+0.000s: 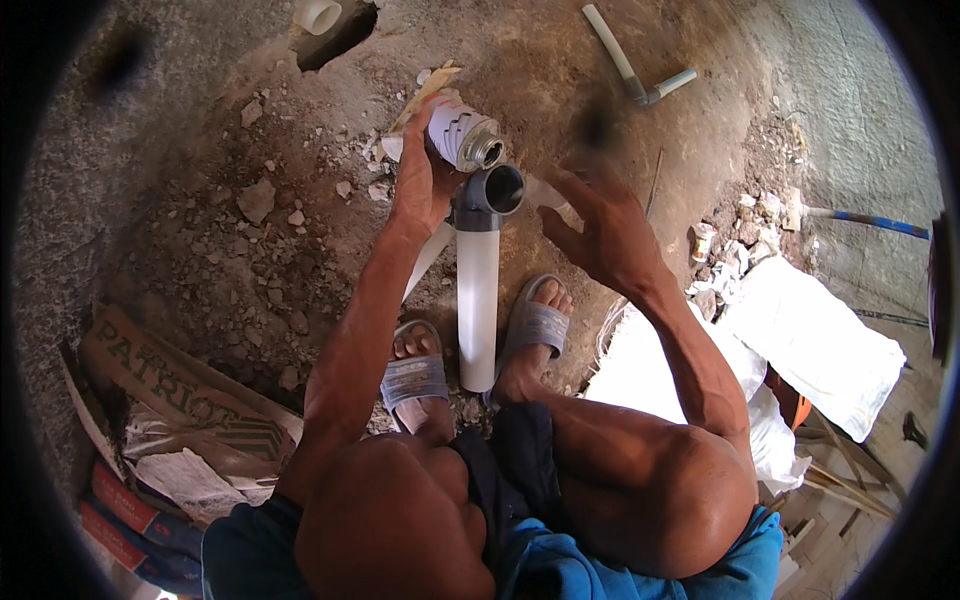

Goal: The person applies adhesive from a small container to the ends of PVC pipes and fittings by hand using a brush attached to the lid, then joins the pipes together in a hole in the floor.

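In the head view, the left hand (420, 180) is clamped around a white can (460, 132), its open threaded neck tipped toward the grey elbow (490, 190) just beside it. The elbow caps a white pipe (478, 300) that runs down between two sandalled feet; a thinner pale pipe (430, 258) slants behind it, partly hidden by the left wrist. The right hand (608, 228) is near the elbow's mouth, thumb and fingers bent, blurred at the tips; whether it grips the pale smear there cannot be told.

Rubble (257, 202) litters the dirt left of the pipe. Farther off are a hole (340, 40) with a white pipe end (317, 15) beside it and a bent pipe piece (640, 90). A torn paper bag (170, 370) lies at lower left, white sacks (815, 345) at right. The knees block part of the ground.
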